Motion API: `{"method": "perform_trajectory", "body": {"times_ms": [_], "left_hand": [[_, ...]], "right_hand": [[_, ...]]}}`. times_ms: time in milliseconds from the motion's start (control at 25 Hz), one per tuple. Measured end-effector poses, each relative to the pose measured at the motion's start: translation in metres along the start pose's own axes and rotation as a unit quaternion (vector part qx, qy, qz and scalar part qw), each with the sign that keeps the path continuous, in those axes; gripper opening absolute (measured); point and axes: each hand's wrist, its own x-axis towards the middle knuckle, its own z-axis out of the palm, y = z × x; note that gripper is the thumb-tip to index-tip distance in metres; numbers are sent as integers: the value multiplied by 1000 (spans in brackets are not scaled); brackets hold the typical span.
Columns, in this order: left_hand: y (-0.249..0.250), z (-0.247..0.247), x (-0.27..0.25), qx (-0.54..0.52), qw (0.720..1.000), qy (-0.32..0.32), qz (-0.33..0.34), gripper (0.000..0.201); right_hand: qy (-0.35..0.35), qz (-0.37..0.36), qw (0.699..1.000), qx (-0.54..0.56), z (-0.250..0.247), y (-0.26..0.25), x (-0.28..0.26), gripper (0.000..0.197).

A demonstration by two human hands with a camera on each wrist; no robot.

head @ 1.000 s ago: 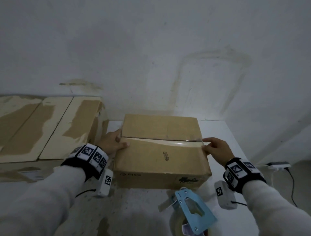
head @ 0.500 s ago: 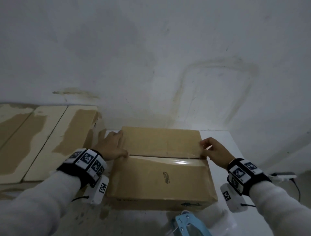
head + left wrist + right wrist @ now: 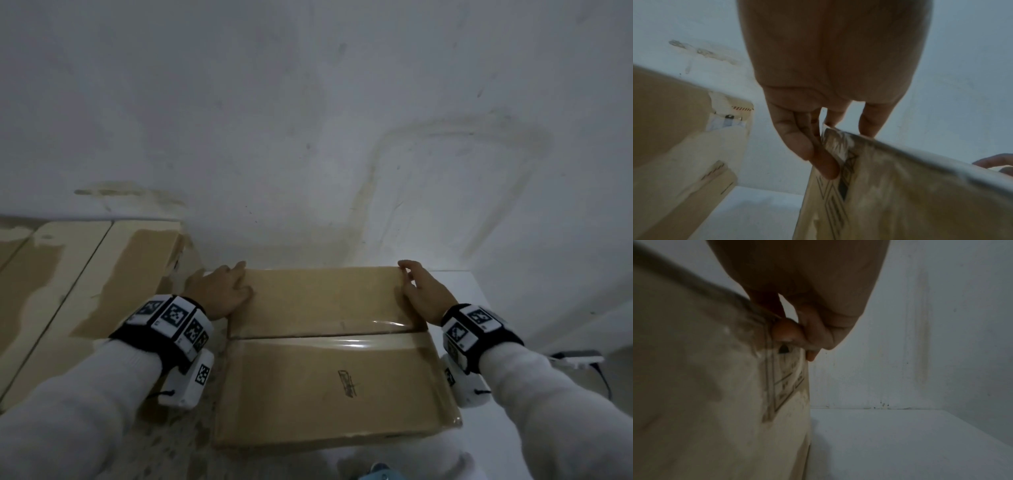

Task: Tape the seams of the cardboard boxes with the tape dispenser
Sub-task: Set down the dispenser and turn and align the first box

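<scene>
A brown cardboard box (image 3: 329, 383) lies on the white table (image 3: 459, 284), with clear tape (image 3: 342, 339) running along its middle seam. My left hand (image 3: 236, 284) grips the box's far left corner, thumb on top and fingers (image 3: 818, 155) down the side face. My right hand (image 3: 409, 284) holds the far right corner with fingers (image 3: 791, 332) curled over its edge. Only the top of the blue tape dispenser (image 3: 380, 475) shows at the bottom edge, in front of the box, and neither hand touches it.
Flattened cardboard boxes (image 3: 85, 281) lie to the left of the table, close to my left wrist. The stained wall (image 3: 342, 154) stands right behind the box. A white power strip with a black cable (image 3: 579, 356) lies low on the right.
Both hands have slid from the ends of the taped seam back to the box's far corners. The view has tipped over the box, so the dispenser has dropped to the bottom edge.
</scene>
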Motion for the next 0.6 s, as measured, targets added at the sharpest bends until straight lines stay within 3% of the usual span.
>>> {"method": "perform_trajectory", "body": {"times_ms": [200, 400, 480, 600], "left_hand": [[-4, 3, 2, -74, 997, 16, -18, 73], [-2, -1, 1, -181, 981, 15, -64, 58], [-1, -7, -1, -172, 982, 21, -78, 67], [10, -22, -6, -51, 993, 94, -55, 84]], "right_hand": [[-13, 31, 998, 51, 0, 2, 6, 48], [-18, 58, 989, 134, 2, 2, 10, 47], [1, 62, 996, 71, -3, 2, 9, 50], [22, 7, 988, -150, -16, -18, 9, 59]]}}
